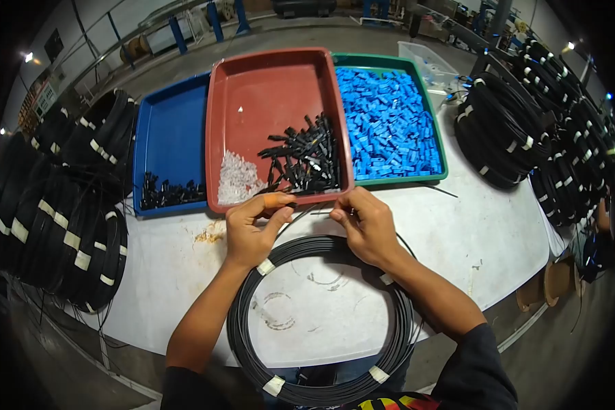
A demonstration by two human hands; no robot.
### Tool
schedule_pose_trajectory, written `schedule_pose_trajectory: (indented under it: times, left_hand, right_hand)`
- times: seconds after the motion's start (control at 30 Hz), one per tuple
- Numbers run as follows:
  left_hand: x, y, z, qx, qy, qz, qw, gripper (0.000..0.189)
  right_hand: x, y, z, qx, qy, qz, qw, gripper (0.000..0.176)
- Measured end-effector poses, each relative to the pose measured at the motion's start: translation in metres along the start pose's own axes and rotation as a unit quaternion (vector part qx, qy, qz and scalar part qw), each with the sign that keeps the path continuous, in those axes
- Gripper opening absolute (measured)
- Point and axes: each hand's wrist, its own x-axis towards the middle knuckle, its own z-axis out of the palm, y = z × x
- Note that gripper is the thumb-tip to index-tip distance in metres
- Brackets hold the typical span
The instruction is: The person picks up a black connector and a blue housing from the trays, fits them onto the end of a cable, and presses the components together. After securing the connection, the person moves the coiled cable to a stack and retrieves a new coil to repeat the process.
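Note:
My left hand (251, 229), with orange tape round one finger, is pinched on a small black part (292, 205) just in front of the red tray. Opposite it, my right hand (367, 225) pinches a thin cable end (319, 213) that points toward the left hand. The fingertips of the two hands are a short gap apart. Below them lies a coil of black cable (238, 321), bound with white tape and overhanging the table's near edge. Black connector parts (311, 154) and small clear pieces (238, 176) lie in the red tray (270, 58).
A blue tray (171, 147) with some black parts is on the left. The green tray (439, 147) on the right holds many blue clips (386, 123). Taped cable coils stack up at left (55, 225) and right (499, 130). A clear plastic bin (427, 65) stands behind.

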Motion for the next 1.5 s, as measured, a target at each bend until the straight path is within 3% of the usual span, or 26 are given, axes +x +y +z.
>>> schedule_pose_trajectory:
  times: [0.17,0.2,0.23,0.77,0.9,1.1,1.13,1.2,1.43,1.5]
  left_hand:
    - [-0.004,-0.003,0.002,-0.054,-0.001,0.029,0.998,0.017]
    - [-0.001,-0.003,0.002,-0.001,0.007,0.117,0.993,0.018]
    - [-0.002,0.004,0.002,-0.009,0.001,0.075,0.997,0.017]
    - [0.002,0.005,0.005,0.019,-0.023,0.143,0.989,0.018]
    - [0.001,0.008,0.003,0.018,-0.047,0.101,0.994,0.017]
    - [0.004,0.001,0.004,0.015,-0.112,0.196,0.974,0.021]
    - [0.005,0.004,0.005,0.014,-0.111,0.195,0.974,0.021]
    - [0.001,0.014,0.004,0.019,-0.085,0.088,0.992,0.024]
    - [0.003,0.007,0.004,0.059,-0.067,0.172,0.981,0.016]
    - [0.001,0.014,0.003,0.060,-0.072,0.127,0.987,0.013]
  right_hand:
    - [0.002,-0.001,-0.003,-0.004,-0.045,-0.029,0.999,0.014]
    - [0.002,-0.001,-0.003,-0.005,-0.037,-0.043,0.998,0.014]
    - [0.000,-0.001,-0.003,-0.006,-0.031,-0.057,0.998,0.014]
    - [0.002,-0.003,-0.008,0.033,-0.050,-0.040,0.997,0.014]
    - [0.001,0.001,-0.006,0.037,-0.056,-0.034,0.997,0.015]
    - [0.000,-0.002,-0.005,0.006,-0.060,-0.069,0.996,0.014]
    - [0.000,-0.002,-0.005,0.005,-0.054,-0.073,0.996,0.014]
    - [-0.001,-0.004,-0.005,0.007,-0.052,-0.060,0.997,0.014]
    - [0.003,-0.006,-0.004,0.017,-0.056,-0.042,0.997,0.013]
    - [0.002,-0.004,-0.003,0.008,-0.094,-0.065,0.993,0.013]
